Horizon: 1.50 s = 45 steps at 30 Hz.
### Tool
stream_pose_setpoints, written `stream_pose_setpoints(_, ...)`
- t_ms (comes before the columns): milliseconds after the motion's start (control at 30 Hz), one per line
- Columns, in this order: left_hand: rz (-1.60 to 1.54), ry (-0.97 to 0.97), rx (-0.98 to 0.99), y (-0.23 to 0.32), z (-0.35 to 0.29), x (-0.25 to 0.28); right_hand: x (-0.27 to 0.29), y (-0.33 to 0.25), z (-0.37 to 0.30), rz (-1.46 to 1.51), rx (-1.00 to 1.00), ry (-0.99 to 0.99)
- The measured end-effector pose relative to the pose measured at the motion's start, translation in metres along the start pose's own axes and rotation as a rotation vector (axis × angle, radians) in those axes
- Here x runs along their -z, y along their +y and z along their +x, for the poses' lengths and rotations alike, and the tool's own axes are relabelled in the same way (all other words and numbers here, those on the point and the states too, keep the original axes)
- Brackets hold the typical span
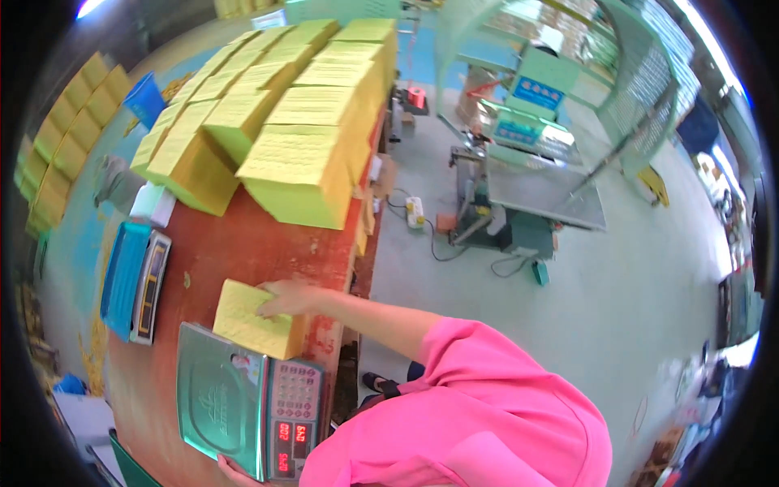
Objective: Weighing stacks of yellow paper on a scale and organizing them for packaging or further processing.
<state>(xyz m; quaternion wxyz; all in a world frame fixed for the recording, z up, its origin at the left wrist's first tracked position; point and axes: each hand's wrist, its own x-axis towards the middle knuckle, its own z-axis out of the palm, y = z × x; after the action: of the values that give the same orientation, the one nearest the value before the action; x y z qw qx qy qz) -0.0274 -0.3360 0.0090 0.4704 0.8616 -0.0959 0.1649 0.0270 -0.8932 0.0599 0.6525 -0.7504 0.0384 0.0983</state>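
My right hand [288,299] rests on top of a stack of yellow paper [256,321], its fingers bent and pressed onto the sheets. The stack lies on the red-brown table, right against the far edge of a digital scale [221,398]. Bare metal shows across the scale's plate, and its keypad and lit red display face me. At the bottom edge, my left hand [235,472] touches the scale's near edge with its fingers stretched out. Most of that hand is hidden below the picture.
Tall blocks of yellow paper [296,166] fill the table's far part. A second scale with a blue tray [126,280] stands at the left edge, near a white box [152,204]. A green machine with a metal table [548,195] stands on the floor at right, with cables and a power strip [415,213].
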Motion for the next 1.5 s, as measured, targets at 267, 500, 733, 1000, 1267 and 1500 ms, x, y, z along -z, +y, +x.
stream_pose_setpoints(267, 0.536, 0.009, -0.517, 0.003, 0.186, -0.011, 0.009, 0.068, -0.097, 0.098, 0.315, 0.617)
stream_pose_setpoints(500, 0.069, -0.252, -0.316, 0.294, 0.021, -0.294, 0.093, 0.226, -0.349, 0.467, -0.195, 0.867)
stream_pose_setpoints(733, -0.244, -0.912, -0.339, 0.498, -0.151, -0.522, 0.133, 0.317, -0.586, 0.77, -0.395, 1.26)
stream_pose_setpoints(1000, -0.376, -1.483, -1.008, 0.652, -0.341, -0.744, 0.102, 0.458, -0.7, 1.084, -0.73, 1.683)
stream_pose_setpoints(1267, 0.249, -1.549, -1.408, 0.713, -0.469, -0.851, 0.064, 0.515, -0.715, 0.948, -1.129, 1.812)
stream_pose_setpoints(1500, 0.331, -1.388, -1.557, 0.716, -0.473, -0.858, 0.055, 0.582, -0.827, 0.237, -1.324, 1.301)
